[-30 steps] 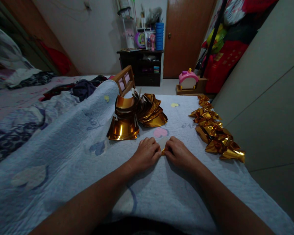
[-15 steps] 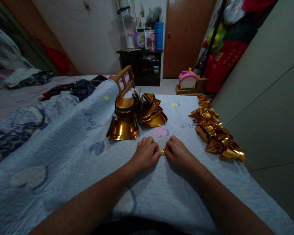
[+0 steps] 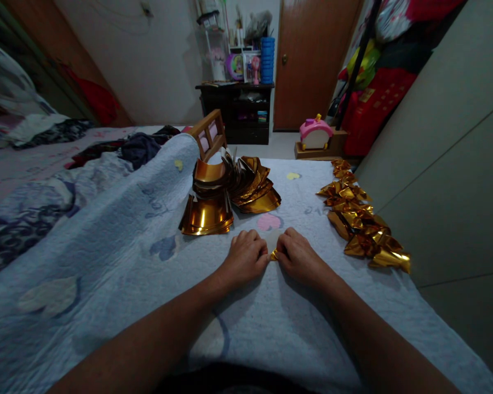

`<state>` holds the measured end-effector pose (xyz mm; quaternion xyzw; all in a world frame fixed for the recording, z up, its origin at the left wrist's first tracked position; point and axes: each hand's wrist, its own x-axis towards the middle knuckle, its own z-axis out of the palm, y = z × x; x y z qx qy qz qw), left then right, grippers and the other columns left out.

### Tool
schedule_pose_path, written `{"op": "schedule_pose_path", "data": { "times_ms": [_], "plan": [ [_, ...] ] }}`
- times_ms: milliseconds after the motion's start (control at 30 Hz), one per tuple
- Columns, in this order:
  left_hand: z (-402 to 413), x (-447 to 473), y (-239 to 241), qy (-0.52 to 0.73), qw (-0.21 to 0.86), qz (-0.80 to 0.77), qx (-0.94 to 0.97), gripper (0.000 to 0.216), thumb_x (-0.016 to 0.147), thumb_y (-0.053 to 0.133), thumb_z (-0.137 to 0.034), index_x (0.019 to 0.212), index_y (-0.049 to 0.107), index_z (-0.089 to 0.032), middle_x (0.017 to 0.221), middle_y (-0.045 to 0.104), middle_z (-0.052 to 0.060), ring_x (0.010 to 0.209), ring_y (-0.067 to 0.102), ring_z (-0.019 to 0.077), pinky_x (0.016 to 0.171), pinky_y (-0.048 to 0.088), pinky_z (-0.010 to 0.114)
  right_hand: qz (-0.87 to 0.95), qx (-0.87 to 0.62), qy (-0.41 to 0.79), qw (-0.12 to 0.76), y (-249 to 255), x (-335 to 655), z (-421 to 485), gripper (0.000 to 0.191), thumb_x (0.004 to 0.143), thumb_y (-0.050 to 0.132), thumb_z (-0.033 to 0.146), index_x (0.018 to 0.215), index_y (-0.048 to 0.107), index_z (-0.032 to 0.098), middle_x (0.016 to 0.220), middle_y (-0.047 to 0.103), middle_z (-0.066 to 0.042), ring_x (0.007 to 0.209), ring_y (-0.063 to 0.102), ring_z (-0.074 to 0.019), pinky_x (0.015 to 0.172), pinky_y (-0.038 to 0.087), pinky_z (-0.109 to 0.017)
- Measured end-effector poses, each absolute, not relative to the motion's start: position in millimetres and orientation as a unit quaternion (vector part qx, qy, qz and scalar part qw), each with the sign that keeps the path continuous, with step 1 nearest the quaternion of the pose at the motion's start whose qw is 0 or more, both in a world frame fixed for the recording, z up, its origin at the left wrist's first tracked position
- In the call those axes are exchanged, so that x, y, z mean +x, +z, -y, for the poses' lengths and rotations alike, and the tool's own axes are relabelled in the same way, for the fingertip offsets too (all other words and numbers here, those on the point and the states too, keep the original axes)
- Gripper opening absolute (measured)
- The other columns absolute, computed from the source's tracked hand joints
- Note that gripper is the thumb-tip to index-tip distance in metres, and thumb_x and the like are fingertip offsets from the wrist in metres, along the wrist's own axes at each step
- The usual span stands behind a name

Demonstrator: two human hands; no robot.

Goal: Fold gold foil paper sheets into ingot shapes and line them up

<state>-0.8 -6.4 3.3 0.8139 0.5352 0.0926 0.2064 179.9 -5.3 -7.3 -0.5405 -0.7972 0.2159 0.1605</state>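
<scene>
Both hands are down on the light-blue quilt [image 3: 271,317], side by side and just apart, and a small folded piece of gold foil [image 3: 274,255] shows in the gap between them. It sits around the middle of the quilt, well in from the left and right edges. Here's the left hand [image 3: 247,254]: fingers curled under, thumb and forefinger closed on the foil's left end. The right hand [image 3: 299,253] mirrors it, fingers bent, thumb and forefinger pinched at the other end; the other fingertips are hidden beneath the knuckles on both sides.

Beyond the left hand, toward the far edge, a fanned stack of gold foil sheets [image 3: 207,212] curves up off the quilt, and a second foil stack [image 3: 258,203] spreads right beside it. Over along the right edge, folded gold foil pieces [image 3: 359,246] crowd together in a long row, running up to the far right corner. Past the far edge stands a pink toy case [image 3: 315,134].
</scene>
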Motion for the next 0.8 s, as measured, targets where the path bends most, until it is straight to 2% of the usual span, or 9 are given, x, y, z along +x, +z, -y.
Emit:
{"op": "schedule_pose_path", "data": {
  "times_ms": [133, 433, 800],
  "plan": [
    [7, 1, 1, 0.089, 0.194, -0.539, 0.815, 0.023, 0.098, 0.052, -0.035, 0.085, 0.063, -0.02, 0.101, 0.059, 0.006, 0.101, 0.05, 0.0242, 0.088, 0.037, 0.039, 0.796, -0.536, 0.224, 0.167, -8, 180, 5, 0.008, 0.088, 0.057, 0.011, 0.084, 0.059, 0.018, 0.092, 0.054, -0.005, 0.086, 0.052, -0.0184, 0.077, 0.037, -0.03],
    [9, 4, -8, 0.099, 0.161, -0.564, 0.804, 0.012, 0.094, 0.058, -0.034, 0.091, 0.06, -0.023, 0.104, 0.056, 0.005, 0.103, 0.047, 0.0257, 0.087, 0.036, 0.039, 0.804, -0.531, 0.21, 0.165, -13, 180, 4, 0.01, 0.091, 0.056, 0.013, 0.09, 0.063, 0.019, 0.093, 0.056, -0.004, 0.086, 0.051, -0.0187, 0.075, 0.033, -0.03],
    [7, 1, -3, 0.077, 0.19, -0.55, 0.81, 0.007, 0.093, 0.056, -0.029, 0.097, 0.059, -0.024, 0.11, 0.054, 0.005, 0.105, 0.046, 0.0255, 0.092, 0.037, 0.04, 0.808, -0.542, 0.191, 0.126, -10, 177, 6, 0.012, 0.095, 0.052, 0.015, 0.093, 0.064, 0.019, 0.098, 0.059, -0.007, 0.093, 0.052, -0.0216, 0.077, 0.033, -0.033]
  ]
}}
